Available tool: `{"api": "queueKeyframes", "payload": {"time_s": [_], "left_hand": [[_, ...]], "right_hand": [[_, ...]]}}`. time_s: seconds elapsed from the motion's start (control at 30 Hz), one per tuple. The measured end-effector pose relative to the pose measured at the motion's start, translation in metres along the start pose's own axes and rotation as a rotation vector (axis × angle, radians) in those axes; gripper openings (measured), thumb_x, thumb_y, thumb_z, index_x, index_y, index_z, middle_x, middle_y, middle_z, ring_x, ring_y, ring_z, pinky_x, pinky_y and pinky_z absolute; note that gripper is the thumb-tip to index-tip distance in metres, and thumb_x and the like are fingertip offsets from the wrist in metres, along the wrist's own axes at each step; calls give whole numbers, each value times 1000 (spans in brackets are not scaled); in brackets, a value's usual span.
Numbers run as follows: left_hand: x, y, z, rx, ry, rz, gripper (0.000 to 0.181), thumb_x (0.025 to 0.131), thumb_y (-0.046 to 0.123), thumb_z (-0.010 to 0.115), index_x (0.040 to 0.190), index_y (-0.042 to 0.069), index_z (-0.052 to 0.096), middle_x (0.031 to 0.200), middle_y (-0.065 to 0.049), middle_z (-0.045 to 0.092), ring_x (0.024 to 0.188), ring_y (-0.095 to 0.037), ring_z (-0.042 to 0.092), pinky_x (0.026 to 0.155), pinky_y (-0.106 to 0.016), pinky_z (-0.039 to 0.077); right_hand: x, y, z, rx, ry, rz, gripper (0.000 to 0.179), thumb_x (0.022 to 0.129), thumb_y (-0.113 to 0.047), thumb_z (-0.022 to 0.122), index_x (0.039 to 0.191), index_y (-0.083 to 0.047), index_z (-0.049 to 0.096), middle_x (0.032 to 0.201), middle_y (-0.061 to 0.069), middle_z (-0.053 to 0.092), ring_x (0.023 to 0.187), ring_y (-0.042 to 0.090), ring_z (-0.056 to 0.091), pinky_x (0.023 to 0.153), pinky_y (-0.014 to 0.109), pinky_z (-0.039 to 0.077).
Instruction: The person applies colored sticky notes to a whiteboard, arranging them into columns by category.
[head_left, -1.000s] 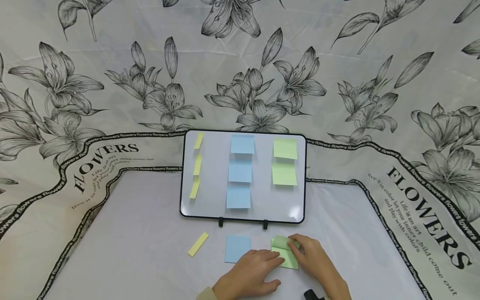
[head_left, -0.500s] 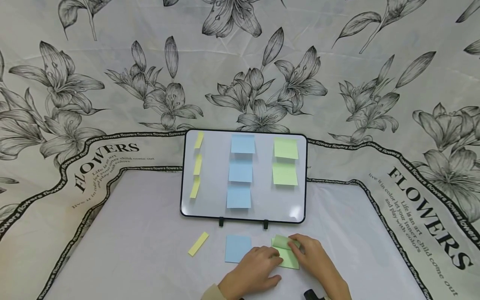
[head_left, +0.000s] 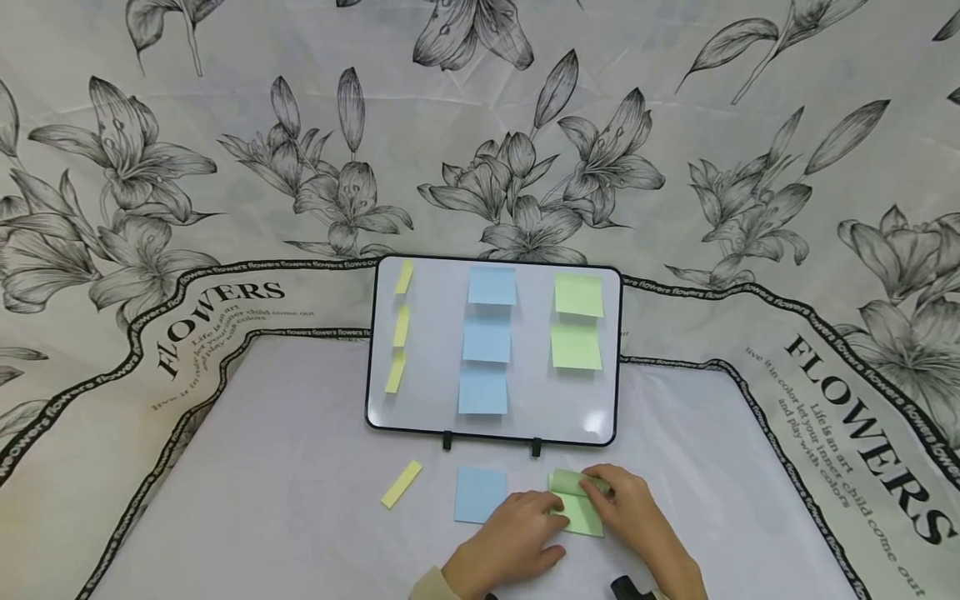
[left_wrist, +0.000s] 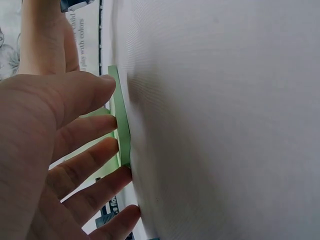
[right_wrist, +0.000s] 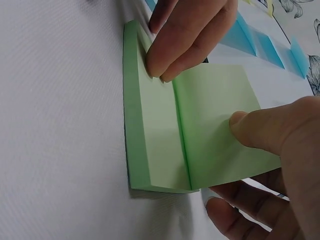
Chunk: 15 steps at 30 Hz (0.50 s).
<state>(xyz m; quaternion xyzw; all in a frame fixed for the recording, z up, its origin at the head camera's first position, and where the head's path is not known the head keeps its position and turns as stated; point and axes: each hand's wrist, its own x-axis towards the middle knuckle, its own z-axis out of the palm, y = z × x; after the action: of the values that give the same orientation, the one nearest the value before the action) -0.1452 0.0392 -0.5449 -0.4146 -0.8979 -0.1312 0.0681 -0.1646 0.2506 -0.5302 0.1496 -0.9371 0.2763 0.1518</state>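
Note:
A green sticky note pad (head_left: 585, 518) lies on the white cloth, its thick edge seen in both wrist views. My right hand (head_left: 637, 512) pinches the top sticky note (right_wrist: 215, 95) between thumb and fingers. That sheet is lifted and bent back from the pad, still joined along a line across it in the right wrist view. My left hand (head_left: 513, 537) rests its fingertips (right_wrist: 157, 67) on the pad's exposed face, beside the fold. Its fingers are relaxed and bent a little, with the thumb apart.
Left of the green pad sits a blue sticky note pad (head_left: 476, 496), partly behind my left hand, then a narrow yellow pad (head_left: 401, 484). Behind them a whiteboard (head_left: 427, 408) stands propped, bearing yellow, blue and green notes in columns. A dark object (head_left: 628, 588) shows near my right wrist.
My left fingers have drawn in slightly on the pad, uncovering more of the blue pad. My right hand keeps its pinch on the bent sheet. The head view has shifted a little.

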Motion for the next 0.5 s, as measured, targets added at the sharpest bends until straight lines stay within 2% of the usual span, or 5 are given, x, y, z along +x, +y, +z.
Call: {"api": "queueKeyframes", "payload": {"time_s": [0.07,0.13,0.37,0.5], "left_hand": [[1,-2,1,-18,-7,5,30,93,40,75,119,25,77,123,8,68,110,-6,64,90,-24,54],[2,-4,2,-38,-4,4,31,92,40,76,119,25,78,122,8,68,109,-5,64,89,-23,54],[2,-7,7,-97,7,-6,32,93,40,74,121,24,77,122,8,67,110,-4,63,91,-22,52],[0,-9,6,-135,3,-6,33,95,40,73,123,23,77,124,8,67,112,-4,62,94,-22,52]], "right_hand": [[0,2,1,36,22,-11,12,85,-5,82,90,-14,76,87,-3,75,69,-2,56,59,22,51],[0,3,2,70,39,-25,15,83,-3,83,90,-15,76,85,-4,75,67,-6,52,57,20,48],[0,6,4,140,18,37,14,86,-6,81,92,-18,78,88,-6,76,74,-4,60,60,20,53],[0,6,4,168,19,66,13,86,-7,81,93,-18,78,89,-4,76,73,-4,59,60,21,54]]}}
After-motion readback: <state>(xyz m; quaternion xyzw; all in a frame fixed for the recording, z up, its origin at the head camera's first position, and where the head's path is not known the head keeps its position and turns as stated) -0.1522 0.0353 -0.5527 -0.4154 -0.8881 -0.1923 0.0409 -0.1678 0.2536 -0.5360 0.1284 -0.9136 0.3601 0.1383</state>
